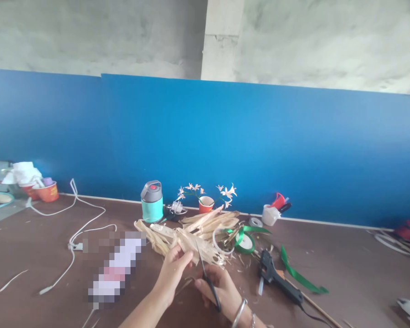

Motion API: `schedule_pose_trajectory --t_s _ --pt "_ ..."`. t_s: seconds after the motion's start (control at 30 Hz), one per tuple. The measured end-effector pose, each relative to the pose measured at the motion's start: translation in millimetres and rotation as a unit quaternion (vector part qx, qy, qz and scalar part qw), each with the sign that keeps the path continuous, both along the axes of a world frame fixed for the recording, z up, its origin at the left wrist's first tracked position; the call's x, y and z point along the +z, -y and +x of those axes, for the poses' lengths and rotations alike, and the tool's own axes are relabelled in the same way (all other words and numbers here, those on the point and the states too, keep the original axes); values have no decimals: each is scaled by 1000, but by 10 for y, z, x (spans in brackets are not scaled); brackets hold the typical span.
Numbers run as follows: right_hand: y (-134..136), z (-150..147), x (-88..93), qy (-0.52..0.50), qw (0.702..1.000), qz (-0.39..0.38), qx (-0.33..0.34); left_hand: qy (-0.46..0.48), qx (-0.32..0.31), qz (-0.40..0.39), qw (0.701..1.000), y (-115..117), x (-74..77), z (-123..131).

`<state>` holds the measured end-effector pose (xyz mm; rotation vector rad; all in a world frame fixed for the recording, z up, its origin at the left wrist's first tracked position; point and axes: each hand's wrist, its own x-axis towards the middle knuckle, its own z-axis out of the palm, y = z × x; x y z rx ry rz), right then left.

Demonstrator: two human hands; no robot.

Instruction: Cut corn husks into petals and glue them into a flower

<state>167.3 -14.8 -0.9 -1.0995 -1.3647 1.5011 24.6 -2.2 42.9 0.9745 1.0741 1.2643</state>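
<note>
My left hand pinches a pale dried corn husk between thumb and fingers. In my right hand is a pair of black-handled scissors, the blades pointing up beside the husk's right part. Whether the blades touch the husk I cannot tell. Behind both hands lies a heap of dried husks, with small scraps around it. To its right is a spool of green ribbon, next to a white ring. A black glue gun rests to the right of my right hand.
An orange paper cup with pale flowers on green stems stands behind the heap, beside a turquoise jar. White cables and a blurred-out object lie left. A white cup of tools stands by the blue partition.
</note>
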Motion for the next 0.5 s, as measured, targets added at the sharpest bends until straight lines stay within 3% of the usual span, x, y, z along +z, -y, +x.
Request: schedule_pose_trajectory --t_s 0.3,0.5 --pt "-20 43 9 36 999 -15 -10 -10 -25 7 1000 3 52 -35" --pt "-42 43 -16 30 999 -24 -9 14 -49 -2 999 19 10 -25"
